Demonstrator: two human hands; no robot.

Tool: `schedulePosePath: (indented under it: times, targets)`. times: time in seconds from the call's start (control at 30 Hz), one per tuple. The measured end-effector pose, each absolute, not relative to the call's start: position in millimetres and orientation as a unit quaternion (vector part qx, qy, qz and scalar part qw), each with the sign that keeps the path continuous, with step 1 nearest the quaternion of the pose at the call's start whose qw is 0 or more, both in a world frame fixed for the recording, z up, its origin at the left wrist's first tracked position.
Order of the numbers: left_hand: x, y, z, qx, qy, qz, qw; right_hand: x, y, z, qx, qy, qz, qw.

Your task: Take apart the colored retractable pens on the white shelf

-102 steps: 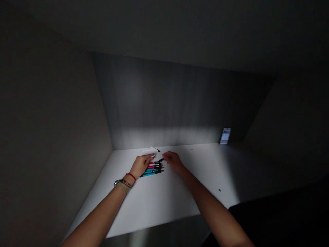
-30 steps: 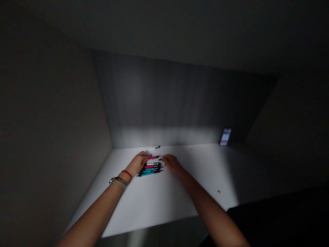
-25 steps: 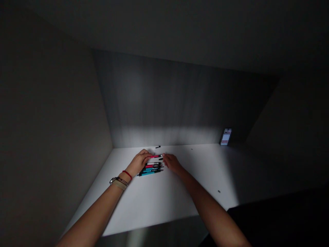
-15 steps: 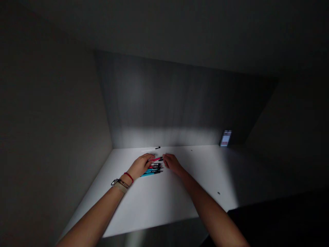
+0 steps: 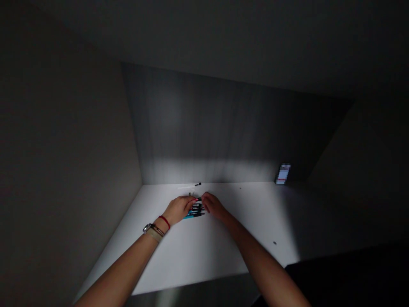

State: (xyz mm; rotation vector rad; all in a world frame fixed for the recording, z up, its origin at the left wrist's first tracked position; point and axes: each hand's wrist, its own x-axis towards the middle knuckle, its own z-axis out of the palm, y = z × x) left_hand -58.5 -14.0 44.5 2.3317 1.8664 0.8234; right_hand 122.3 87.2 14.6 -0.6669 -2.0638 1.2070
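Grasping a red pen (image 5: 198,199) in the left hand (image 5: 179,209), pinched between thumb and fingers, with the black end pointing right. Holding the right hand (image 5: 213,205), fingers curled, just beside that black end; cannot tell of any contact or grasp there. Nearer the body, just below the red pen, to be seen side by side: black-ended pens (image 5: 197,208) and a teal pen (image 5: 192,216), partly hidden behind the left hand. Wearing on the left wrist a red bracelet (image 5: 165,221) and a silver watch (image 5: 147,228). Beyond the hands, along the far edge of the white tabletop (image 5: 191,260): a thin, pale stick with a black end (image 5: 198,184). Farther right, well apart from the pens, leaning near the grey back panel (image 5: 204,128): a phone (image 5: 283,174) with a lit, pixelated screen.
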Motion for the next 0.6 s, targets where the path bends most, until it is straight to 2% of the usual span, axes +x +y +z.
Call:
schedulePosePath:
  times: [0.1, 0.27, 0.43, 0.6]
  targets:
    - [-58.9, -11.4, 41.2, 0.758, 0.584, 0.289, 0.008, 124.2, 86.4, 16.2, -0.261, -0.786, 0.461, 0.318]
    - [-59.6, -8.6, 40.1, 0.774, 0.555, 0.305, 0.000, 122.7, 85.8, 19.1, -0.301, -0.826, 0.367, 0.304]
    - [-55.6, -10.7, 41.5, 0.761, 0.572, 0.306, 0.013, 121.0, 87.5, 17.2, -0.291, -0.830, 0.331, 0.342]
    - [-52.7, -15.9, 41.6, 0.738, 0.610, 0.289, 0.033, 124.3, 87.4, 14.1, -0.263, -0.823, 0.358, 0.354]
